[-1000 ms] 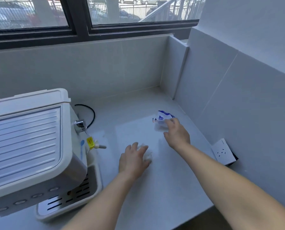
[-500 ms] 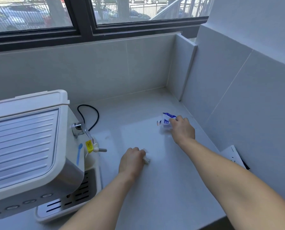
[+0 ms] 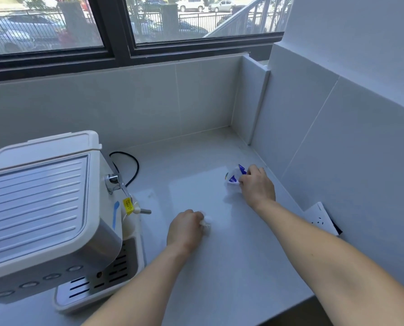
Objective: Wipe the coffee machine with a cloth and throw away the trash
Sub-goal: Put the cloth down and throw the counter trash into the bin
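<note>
A cream and silver coffee machine (image 3: 43, 208) stands on the left of the grey counter (image 3: 231, 267). To its right, my left hand (image 3: 185, 230) rests on the counter with fingers curled round a small white crumpled tissue (image 3: 205, 222), most of it hidden in the fist. Farther back and to the right, my right hand (image 3: 257, 185) grips a crumpled white and blue wrapper (image 3: 234, 175) lying on the counter near the tiled side wall.
The machine's steam wand (image 3: 139, 210) with a yellow tag sticks out toward my left hand. A black cable (image 3: 132, 165) loops behind the machine. A white wall socket (image 3: 320, 218) sits on the right wall. The counter's front edge runs at the lower right.
My left hand's fingers curled over the white tissue and closed round it. My right hand's fingers closed on the blue and white wrapper. The view shifted slightly.
</note>
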The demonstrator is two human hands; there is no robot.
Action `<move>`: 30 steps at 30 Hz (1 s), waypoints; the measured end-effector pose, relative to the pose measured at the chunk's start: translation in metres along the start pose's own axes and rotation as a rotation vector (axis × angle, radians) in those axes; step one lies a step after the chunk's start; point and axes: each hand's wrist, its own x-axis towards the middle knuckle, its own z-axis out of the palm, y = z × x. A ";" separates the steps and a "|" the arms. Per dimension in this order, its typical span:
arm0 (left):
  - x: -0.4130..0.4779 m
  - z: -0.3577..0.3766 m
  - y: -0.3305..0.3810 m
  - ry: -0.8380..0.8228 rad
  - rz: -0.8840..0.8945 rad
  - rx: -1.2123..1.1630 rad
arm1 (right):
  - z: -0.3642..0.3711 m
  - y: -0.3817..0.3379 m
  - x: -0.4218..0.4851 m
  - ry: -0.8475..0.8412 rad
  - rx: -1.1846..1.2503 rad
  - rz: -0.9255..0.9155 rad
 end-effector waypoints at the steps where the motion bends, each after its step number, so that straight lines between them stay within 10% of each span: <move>1: -0.001 -0.003 0.002 0.016 0.007 -0.006 | -0.005 -0.003 -0.003 -0.008 0.015 0.006; 30: -0.158 -0.044 0.009 0.155 0.177 -0.072 | -0.087 -0.045 -0.234 0.122 0.236 0.000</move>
